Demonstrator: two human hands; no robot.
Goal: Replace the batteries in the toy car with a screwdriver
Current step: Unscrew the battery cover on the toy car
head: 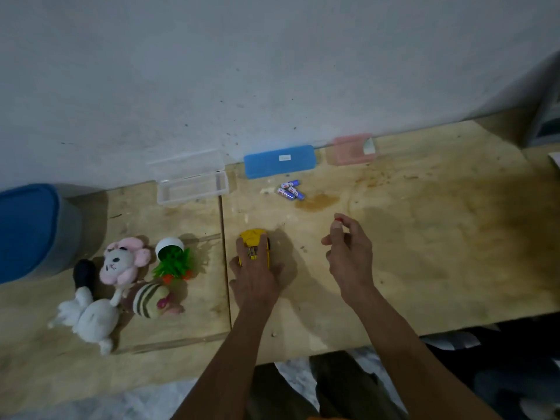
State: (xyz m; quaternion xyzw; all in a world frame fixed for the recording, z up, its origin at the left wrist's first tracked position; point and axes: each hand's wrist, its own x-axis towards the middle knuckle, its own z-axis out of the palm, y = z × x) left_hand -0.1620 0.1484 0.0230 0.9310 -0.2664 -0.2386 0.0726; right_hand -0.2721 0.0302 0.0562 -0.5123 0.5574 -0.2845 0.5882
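While left hand (254, 277) grips toy car (254, 242), right hand (348, 253) apart.

A home: plush toys (100, 286) on a worn plywood table (424, 237).
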